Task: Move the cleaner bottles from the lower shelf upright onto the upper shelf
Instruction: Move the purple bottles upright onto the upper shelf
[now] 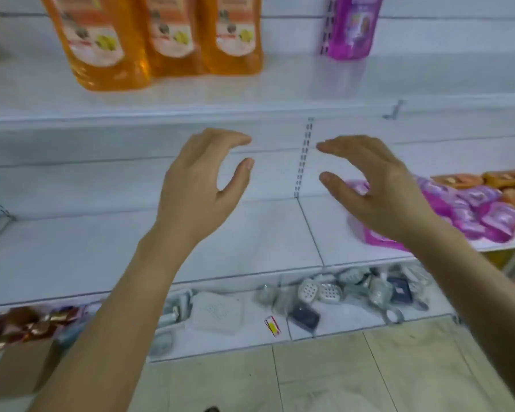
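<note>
Bright, even, cool-white light; soft overall picture.
Small glare on front orange bottle (110,63); purple packets (470,209) smeared by blur; upper shelf (280,113) edge bows toward frame sides; shadows faint.

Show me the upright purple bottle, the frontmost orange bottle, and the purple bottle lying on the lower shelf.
Upright purple bottle (354,26): head view, its label.
Frontmost orange bottle (101,46): head view, its label.
Lying purple bottle (378,239): head view, its near edge.

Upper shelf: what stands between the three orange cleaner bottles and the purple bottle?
Nothing; the head view shows bare white shelf between the orange plastic bottles and the purple plastic bottle.
</note>
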Available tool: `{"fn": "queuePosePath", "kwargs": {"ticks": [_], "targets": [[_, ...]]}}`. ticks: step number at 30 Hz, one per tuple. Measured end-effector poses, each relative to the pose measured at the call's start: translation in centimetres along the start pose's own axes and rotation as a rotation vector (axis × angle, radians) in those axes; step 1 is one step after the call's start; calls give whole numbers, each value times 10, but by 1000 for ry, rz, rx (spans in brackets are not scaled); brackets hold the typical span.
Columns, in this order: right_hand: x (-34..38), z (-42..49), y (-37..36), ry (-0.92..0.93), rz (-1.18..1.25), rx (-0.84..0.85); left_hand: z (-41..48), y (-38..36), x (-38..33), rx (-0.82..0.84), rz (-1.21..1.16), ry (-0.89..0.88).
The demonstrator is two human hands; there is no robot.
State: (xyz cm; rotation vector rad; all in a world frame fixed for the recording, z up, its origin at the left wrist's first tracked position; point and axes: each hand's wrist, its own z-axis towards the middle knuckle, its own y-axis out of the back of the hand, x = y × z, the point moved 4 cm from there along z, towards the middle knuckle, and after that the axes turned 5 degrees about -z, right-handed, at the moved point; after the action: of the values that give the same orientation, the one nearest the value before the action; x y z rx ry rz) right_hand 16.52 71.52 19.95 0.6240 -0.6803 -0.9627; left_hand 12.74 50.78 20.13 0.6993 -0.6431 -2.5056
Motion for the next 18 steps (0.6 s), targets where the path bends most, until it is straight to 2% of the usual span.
{"fn": "queuePosePath", "kwargs": {"ticks": [5, 12, 18], "targets": [[-65, -129, 6, -237, 79, 78, -77, -93, -41, 94, -153, 214], [-133, -288, -10, -732, 242, 170, -168, -199, -76, 313, -303, 528], [-168, -369, -31, -1048, 373, 230, -206, -253, -73, 472, -269, 678]]}}
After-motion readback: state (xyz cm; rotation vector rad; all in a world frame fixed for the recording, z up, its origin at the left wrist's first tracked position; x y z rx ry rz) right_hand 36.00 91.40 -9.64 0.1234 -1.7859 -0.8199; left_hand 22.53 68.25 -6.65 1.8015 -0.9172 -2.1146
